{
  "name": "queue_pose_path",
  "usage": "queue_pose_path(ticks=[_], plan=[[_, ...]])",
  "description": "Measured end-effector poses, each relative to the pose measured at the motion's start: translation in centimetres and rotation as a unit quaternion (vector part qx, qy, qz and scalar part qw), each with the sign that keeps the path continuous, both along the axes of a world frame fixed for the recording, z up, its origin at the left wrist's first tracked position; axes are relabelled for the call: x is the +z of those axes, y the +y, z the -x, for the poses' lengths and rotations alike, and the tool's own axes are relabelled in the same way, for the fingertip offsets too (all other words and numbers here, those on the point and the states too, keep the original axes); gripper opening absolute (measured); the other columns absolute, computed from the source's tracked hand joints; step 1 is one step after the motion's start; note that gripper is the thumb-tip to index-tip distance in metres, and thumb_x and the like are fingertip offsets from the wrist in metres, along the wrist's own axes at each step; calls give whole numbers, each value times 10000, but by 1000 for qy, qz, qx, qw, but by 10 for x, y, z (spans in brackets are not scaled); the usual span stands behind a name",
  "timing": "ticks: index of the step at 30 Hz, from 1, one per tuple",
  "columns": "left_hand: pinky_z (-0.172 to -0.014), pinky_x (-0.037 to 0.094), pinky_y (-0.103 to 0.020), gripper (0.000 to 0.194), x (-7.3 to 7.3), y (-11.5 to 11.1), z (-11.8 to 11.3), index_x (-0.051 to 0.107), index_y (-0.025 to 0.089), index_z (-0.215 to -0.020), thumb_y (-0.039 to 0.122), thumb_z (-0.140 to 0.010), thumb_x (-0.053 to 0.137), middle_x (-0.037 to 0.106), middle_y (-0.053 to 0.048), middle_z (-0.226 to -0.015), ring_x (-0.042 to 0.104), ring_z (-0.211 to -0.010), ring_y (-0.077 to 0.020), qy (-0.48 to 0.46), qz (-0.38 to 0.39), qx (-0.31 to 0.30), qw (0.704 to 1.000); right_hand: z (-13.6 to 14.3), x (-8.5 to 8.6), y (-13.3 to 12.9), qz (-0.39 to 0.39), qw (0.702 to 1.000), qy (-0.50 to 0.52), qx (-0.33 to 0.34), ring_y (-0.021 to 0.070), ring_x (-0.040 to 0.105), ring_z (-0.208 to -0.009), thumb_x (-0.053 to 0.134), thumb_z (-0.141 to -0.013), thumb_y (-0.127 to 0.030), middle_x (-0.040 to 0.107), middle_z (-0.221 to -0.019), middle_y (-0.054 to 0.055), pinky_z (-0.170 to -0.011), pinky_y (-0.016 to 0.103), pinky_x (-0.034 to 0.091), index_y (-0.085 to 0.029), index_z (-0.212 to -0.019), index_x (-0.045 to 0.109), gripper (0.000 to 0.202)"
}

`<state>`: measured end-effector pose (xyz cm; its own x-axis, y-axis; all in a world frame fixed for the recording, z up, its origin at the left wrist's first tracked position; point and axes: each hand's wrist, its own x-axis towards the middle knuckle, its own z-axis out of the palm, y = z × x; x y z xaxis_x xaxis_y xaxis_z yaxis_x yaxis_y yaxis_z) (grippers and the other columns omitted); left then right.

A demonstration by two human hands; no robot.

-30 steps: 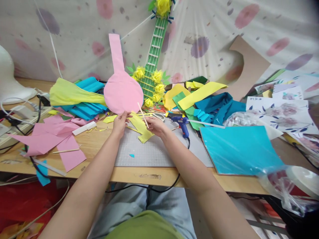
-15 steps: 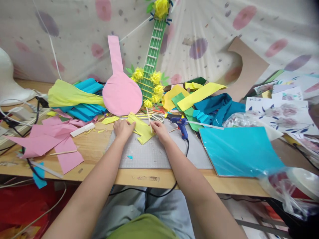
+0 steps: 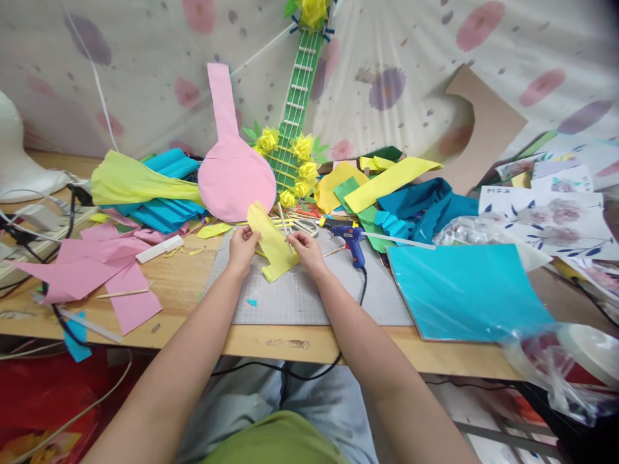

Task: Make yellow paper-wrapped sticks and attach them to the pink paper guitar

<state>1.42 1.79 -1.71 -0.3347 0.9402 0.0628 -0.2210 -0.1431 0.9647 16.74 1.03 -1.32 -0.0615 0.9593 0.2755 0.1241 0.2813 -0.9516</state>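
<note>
My left hand [image 3: 244,250] pinches the left edge of a yellow paper piece [image 3: 271,248] above the grey cutting mat [image 3: 290,308]. On its right side, my right hand [image 3: 305,251] is closed on a thin pale stick [image 3: 283,220] that slants up across the paper; its fingertips also touch the paper. The paper's lower end hangs over the mat. A blue glue gun [image 3: 354,243] lies to the right of my right hand. Behind the paper leans a pink lute-shaped cutout [image 3: 236,177].
A green guitar-like model with yellow flowers [image 3: 294,122] stands at the back. Blue sheets [image 3: 469,293] lie right, pink paper scraps [image 3: 97,267] left. Coloured paper [image 3: 387,183] is piled behind the glue gun. The gun's black cord [image 3: 363,290] runs over the front edge.
My left hand has lifted the yellow paper's left edge off the mat and moved slightly up. The stick in my right hand has tilted a little to the left.
</note>
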Motion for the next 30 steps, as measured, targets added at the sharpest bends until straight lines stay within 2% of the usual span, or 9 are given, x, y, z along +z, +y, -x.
queue_pose_path(ticks=[3, 6, 12, 16, 21, 30], plan=[[-628, 454, -254, 176, 5, -9, -2, 599, 131, -755, 226, -606, 609, 628, -33, -736, 575, -630, -122, -65, 22, -38, 997, 4, -2, -2, -50, 997, -57, -4, 118, 458, -641, 493, -720, -393, 498, -652, -1, -621, 244, 362, -178, -637, 512, 231], [-612, 467, -259, 125, 10, -14, -4, 596, 132, -730, 213, -635, 596, 630, -27, -695, 586, -589, -119, -104, 40, -40, 993, 10, -1, -6, -85, 988, -127, 4, 121, 466, -660, 490, -750, -349, 508, -658, 0, -636, 244, 356, -180, -638, 517, 205], [-588, 476, -225, 40, 17, -18, -6, 557, 132, -724, 135, -685, 553, 628, -16, -652, 594, -543, -94, -166, 72, -48, 982, 21, 3, -15, -89, 961, -261, -24, 112, 464, -661, 482, -790, -315, 511, -690, -3, -621, 230, 343, -181, -662, 535, 193], [-581, 478, -214, 52, 17, -18, -4, 555, 124, -748, 139, -702, 538, 646, -34, -676, 612, -575, -101, -178, 74, -81, 978, 26, 3, -19, -96, 937, -333, -42, 121, 476, -699, 481, -804, -310, 538, -722, 7, -629, 237, 336, -186, -689, 558, 186], [-569, 477, -217, 104, 15, -18, -2, 569, 113, -772, 186, -733, 505, 656, -52, -688, 619, -600, -115, -170, 68, -113, 977, 30, 4, -21, -103, 919, -379, -48, 138, 490, -726, 476, -813, -324, 566, -759, 24, -624, 253, 334, -193, -722, 580, 191], [-576, 467, -200, 109, 14, -19, -3, 593, 114, -765, 161, -666, 588, 663, -38, -707, 612, -605, -101, -164, 68, -103, 979, 35, 7, -22, -86, 909, -404, -51, 162, 512, -761, 474, -812, -315, 584, -792, 49, -641, 271, 344, -190, -735, 595, 191]])
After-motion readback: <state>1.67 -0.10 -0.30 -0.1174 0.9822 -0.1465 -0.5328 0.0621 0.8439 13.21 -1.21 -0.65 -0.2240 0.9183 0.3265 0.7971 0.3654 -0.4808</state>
